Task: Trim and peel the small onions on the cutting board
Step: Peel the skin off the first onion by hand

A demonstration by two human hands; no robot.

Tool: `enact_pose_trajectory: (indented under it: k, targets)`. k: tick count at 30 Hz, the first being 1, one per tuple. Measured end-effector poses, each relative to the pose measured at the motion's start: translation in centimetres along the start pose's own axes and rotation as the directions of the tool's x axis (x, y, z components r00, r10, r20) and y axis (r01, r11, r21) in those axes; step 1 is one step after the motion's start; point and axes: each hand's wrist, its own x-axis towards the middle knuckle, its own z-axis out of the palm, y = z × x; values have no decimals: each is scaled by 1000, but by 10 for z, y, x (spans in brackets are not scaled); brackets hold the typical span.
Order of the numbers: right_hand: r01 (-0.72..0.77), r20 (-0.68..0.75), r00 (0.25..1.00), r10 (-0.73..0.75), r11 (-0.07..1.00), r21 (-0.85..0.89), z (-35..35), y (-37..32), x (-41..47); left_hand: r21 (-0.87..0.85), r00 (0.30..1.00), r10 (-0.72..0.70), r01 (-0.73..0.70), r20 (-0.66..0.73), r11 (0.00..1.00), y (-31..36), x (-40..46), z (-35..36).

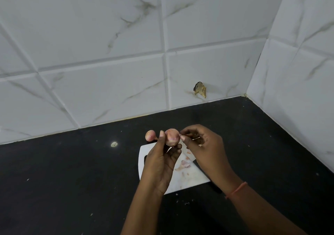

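Two hands work above one white cutting board (pixel 144 164): the left hand (pixel 160 164) grips one onion (pixel 172 137), the right hand (pixel 206 148) pinches its skin. A second onion (pixel 150 135) lies on the counter (pixel 72 171) beyond.

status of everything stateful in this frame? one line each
left hand: holds small onion up above the board
right hand: pinching skin at the onion's side
held onion: partly skinned, off the board
second onion: lying on the countertop past the board's far edge
cutting board: flat, littered with peels
knife: lying on board, mostly hidden under the right hand
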Motion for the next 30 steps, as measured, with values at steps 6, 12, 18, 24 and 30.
enact_pose_trajectory:
  k: [6, 12, 18, 24, 30]
  targets:
    - [-38, -77, 996, 39, 999, 6, -2, 4, 5, -64, 999, -47, 47, 5, 997, -2, 3, -3]
    - [-22, -127, 992, 7, 993, -118, -15, 16, 11, -99, 995, -89, 85, -38, 991, 0, 3, -4]
    - [180, -37, 980, -197, 947, -268, -13, 14, 7, -60, 1000, -23, 22, -13, 998, 1, 0, -1]
    - [164, 76, 984, -158, 984, -75, -7, 0, 4, 58, 998, 15, -19, 64, 998, 9, -10, 5]
    - [152, 75, 986, -148, 987, -53, -12, 0, 4, 262, 984, 162, -177, 77, 949, 8, -13, 5]
